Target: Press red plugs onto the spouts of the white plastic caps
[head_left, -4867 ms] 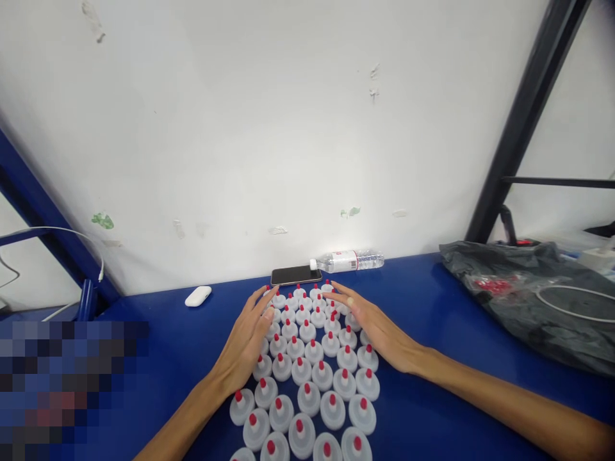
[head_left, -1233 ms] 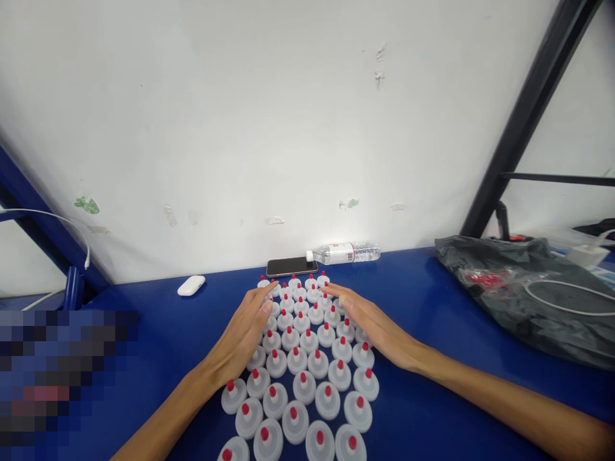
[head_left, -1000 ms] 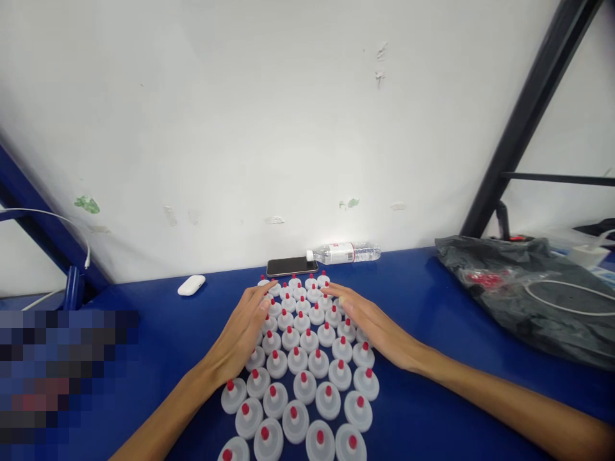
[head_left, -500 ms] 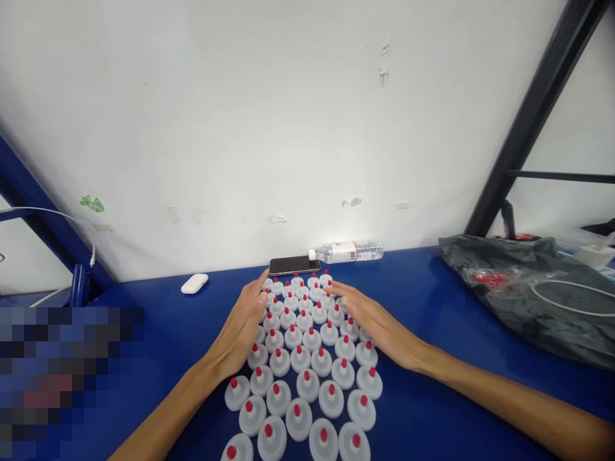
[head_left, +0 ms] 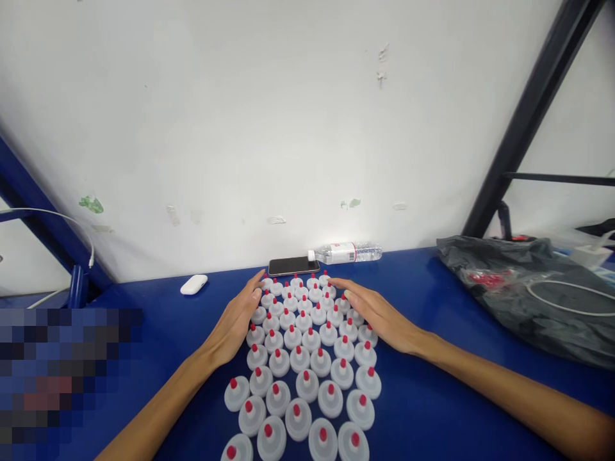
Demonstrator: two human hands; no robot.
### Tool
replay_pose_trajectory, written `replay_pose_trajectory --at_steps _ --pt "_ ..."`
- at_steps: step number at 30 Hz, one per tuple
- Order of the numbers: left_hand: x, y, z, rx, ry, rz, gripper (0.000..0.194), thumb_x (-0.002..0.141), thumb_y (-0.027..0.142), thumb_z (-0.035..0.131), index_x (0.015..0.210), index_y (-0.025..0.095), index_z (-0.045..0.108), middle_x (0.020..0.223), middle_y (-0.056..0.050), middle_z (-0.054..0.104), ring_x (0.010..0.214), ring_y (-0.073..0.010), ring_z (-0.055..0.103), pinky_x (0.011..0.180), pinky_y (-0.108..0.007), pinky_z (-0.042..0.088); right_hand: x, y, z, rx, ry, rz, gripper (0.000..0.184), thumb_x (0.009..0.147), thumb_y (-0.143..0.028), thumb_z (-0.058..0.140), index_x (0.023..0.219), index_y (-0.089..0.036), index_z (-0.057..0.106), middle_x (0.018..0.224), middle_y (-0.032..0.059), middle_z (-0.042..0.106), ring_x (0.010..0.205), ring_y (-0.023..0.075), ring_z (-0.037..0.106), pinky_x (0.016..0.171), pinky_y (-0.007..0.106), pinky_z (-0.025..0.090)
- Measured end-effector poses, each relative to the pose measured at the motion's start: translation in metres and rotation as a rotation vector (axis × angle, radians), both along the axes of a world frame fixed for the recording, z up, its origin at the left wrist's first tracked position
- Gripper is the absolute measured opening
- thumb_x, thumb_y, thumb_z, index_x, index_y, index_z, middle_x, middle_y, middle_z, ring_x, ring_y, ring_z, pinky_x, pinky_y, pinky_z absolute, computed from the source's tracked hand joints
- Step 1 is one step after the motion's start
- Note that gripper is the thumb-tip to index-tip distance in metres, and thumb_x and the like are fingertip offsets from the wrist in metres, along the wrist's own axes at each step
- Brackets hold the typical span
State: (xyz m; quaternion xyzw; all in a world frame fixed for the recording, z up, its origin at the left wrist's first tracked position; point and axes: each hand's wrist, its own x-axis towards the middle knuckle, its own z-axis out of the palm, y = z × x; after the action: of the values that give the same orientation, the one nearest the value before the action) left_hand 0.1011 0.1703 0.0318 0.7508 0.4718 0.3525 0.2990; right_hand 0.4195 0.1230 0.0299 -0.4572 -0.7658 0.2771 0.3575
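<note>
Several round, translucent white caps with small red tips stand in a closely packed group on the blue tabletop. My left hand rests along the left side of the group, fingers stretched forward and nothing held. Along the right side lies my right hand, also open, its fingers reaching over the edge of the group near the far caps. Whether either palm touches the outermost caps cannot be made out. Toward the near end, the caps stand farther apart.
A dark-screened phone lies beyond the caps, with a clear plastic bottle on its side by the wall. At the left is a white earbud case. A dark plastic bag with a white cable covers the right side.
Both hands have moved slightly outward from the caps, the left one to the left. More caps at the group's side edges now show. The group itself looks nearly the same.
</note>
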Motion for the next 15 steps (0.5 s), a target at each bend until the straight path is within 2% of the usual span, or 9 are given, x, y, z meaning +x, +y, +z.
replay_pose_trajectory --at_steps 3,8,11,15 --pt "-0.001 0.002 -0.001 0.036 0.014 0.014 0.068 0.102 0.065 0.027 0.158 0.028 0.035 0.155 -0.006 0.053 0.147 -0.0293 0.044 0.125 -0.052 0.029 0.0 0.001 -0.003 0.039 -0.004 -0.013 0.054 0.107 -0.058 0.034 0.152 -0.031 0.047 0.158 0.0026 0.049 0.147 0.0272 0.043 0.125 0.051 0.03" --pt "0.003 0.011 0.0 0.112 0.017 0.008 0.07 0.102 0.063 0.032 0.157 0.021 0.037 0.166 -0.01 0.036 0.155 -0.0282 0.028 0.128 -0.053 0.017 -0.001 0.002 -0.004 0.021 -0.043 0.016 0.061 0.106 -0.062 0.032 0.159 -0.03 0.038 0.167 0.001 0.034 0.155 0.0255 0.028 0.13 0.051 0.018" --pt "0.004 0.016 0.0 0.092 0.008 -0.011 0.066 0.102 0.062 0.032 0.154 0.023 0.042 0.158 -0.01 0.049 0.149 -0.0281 0.04 0.126 -0.053 0.024 -0.001 0.003 -0.004 0.019 -0.074 0.032 0.063 0.107 -0.061 0.032 0.16 -0.029 0.037 0.168 0.0011 0.033 0.155 0.0246 0.027 0.13 0.05 0.017" --pt "0.001 0.018 -0.001 0.071 -0.004 -0.007 0.064 0.102 0.064 0.028 0.153 0.028 0.041 0.135 -0.006 0.067 0.135 -0.0293 0.055 0.119 -0.053 0.033 -0.001 0.003 -0.004 0.069 -0.069 0.048 0.061 0.108 -0.059 0.03 0.158 -0.027 0.04 0.166 0.0025 0.037 0.154 0.0236 0.03 0.13 0.049 0.018"
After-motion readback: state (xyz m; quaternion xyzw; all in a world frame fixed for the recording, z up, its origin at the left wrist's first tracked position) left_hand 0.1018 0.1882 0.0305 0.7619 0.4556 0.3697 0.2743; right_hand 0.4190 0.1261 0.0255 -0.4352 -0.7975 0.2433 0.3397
